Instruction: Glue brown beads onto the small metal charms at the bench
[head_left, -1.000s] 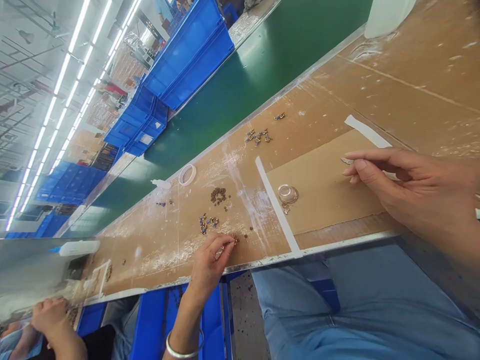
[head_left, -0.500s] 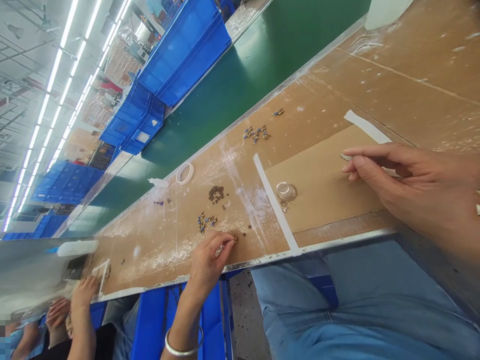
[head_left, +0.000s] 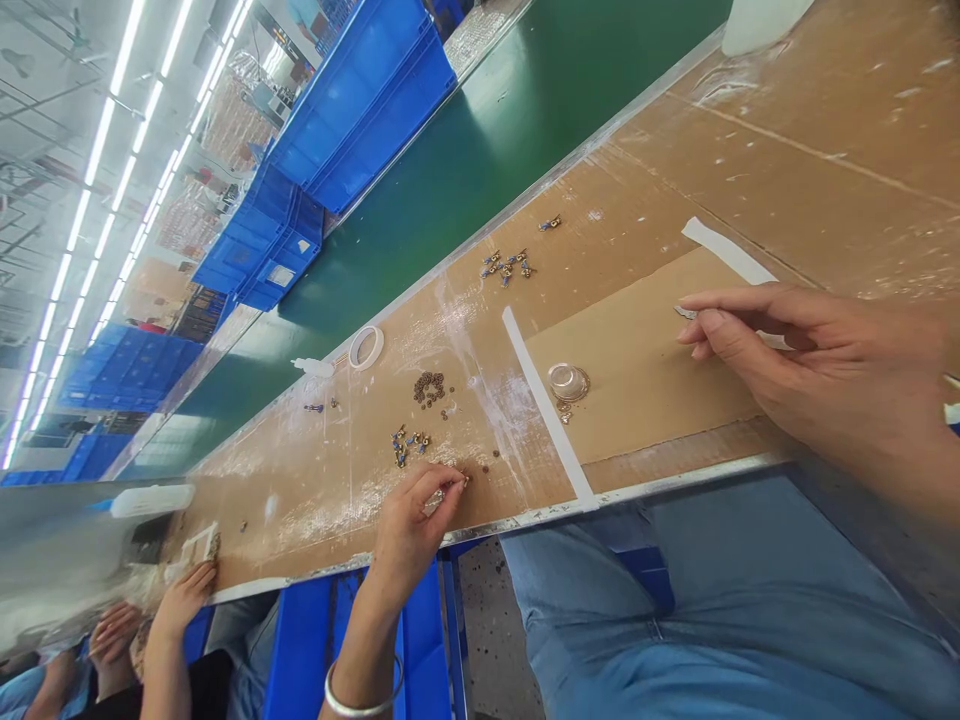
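My left hand [head_left: 416,515], a bracelet on its wrist, is low over the bench near the front edge. Its thumb and forefinger pinch a small gold-coloured metal piece [head_left: 466,481], mostly hidden. At the right, my right hand [head_left: 810,350] hovers over the cardboard sheet [head_left: 645,345], a thin silvery piece [head_left: 684,312] between thumb and forefinger. Between my hands a small clear cup [head_left: 564,380] stands on the cardboard, tiny metal bits beside it. Beyond my left hand lie small blue-and-gold parts [head_left: 409,445] and a pile of small dark brown round pieces [head_left: 429,388].
More blue-and-gold parts [head_left: 508,267] lie farther back. White tape strips [head_left: 544,405] flank the cardboard. A tape roll [head_left: 366,347] and a small white bottle [head_left: 313,367] sit at the back left. Behind runs a green belt [head_left: 420,190]. A co-worker's hand [head_left: 187,595] is at far left.
The view has shifted slightly, so the bench things appear a little more to the left. My hands keep nearly the same pose. The co-worker's hand has moved right, beside a white frame.
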